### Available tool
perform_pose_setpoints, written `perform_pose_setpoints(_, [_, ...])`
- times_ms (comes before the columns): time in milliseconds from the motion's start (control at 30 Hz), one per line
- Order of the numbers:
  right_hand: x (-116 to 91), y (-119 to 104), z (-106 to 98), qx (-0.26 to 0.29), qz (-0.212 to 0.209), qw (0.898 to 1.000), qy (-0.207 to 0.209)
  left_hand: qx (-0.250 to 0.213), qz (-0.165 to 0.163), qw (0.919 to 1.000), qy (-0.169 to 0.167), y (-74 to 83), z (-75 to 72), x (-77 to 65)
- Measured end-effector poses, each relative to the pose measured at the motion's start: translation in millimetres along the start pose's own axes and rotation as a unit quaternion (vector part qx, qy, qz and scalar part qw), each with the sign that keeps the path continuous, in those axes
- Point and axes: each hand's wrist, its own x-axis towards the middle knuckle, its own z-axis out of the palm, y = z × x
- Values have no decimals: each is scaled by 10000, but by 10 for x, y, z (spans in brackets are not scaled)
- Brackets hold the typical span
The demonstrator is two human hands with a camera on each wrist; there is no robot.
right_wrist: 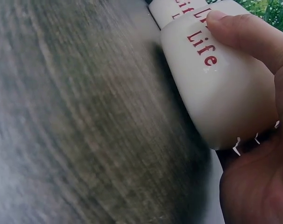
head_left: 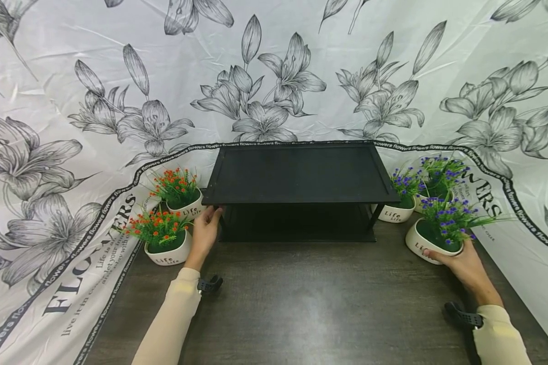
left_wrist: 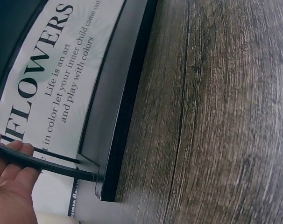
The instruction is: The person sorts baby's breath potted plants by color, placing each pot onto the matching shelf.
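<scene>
A low black two-tier shelf (head_left: 297,175) stands at the back of the table. My left hand (head_left: 206,229) holds the shelf at its front left post; in the left wrist view the fingers (left_wrist: 27,175) lie behind this thin black post (left_wrist: 57,169), with part of the thumb in front. At the right, my right hand (head_left: 468,266) grips the white pot (right_wrist: 221,88) of a purple-flowered potted plant (head_left: 447,223). The thumb (right_wrist: 244,30) lies across the pot's lettered front, while the other fingers are mostly hidden on its far side.
Two orange-flowered potted plants, a front one (head_left: 164,238) and a rear one (head_left: 178,187), stand left of the shelf. Two more purple-flowered pots, a near one (head_left: 396,210) and one behind (head_left: 438,177), are at its right. A flower-printed cloth (head_left: 274,66) hangs behind the wood-grain table (head_left: 297,299).
</scene>
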Motion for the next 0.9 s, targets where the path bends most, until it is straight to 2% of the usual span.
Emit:
perform_pose_setpoints(167, [-32, -78, -14, 35, -205, 9997, 133, 11, 84, 10000, 23, -3, -1, -5])
perform_pose_setpoints(367, [-74, -204, -75, -161, -307, 9992, 207, 32, 5, 10000, 7, -13, 1, -9])
perform_pose_setpoints(500, [-93, -302, -136, -121, -527, 9982, 278, -47, -73, 9999, -53, 13, -2, -8])
perform_pose_setpoints(600, [-86, -380, -190, 26, -868, 9955, 382, 33, -149, 9998, -127, 184, -26, -48])
perform_pose_setpoints(733, [-89, -522, -250, -91, -1101, 9917, 652, 119, -234, 9995, -203, 390, -54, -100])
perform_pose_setpoints(833, [-96, -643, -290, -160, -1160, 9900, 791, -18, -236, 9995, -190, 261, -27, -62])
perform_pose_setpoints(900, [-86, -728, -316, -14, -1329, 9875, 850, -94, -228, 9995, -172, 133, -6, -25])
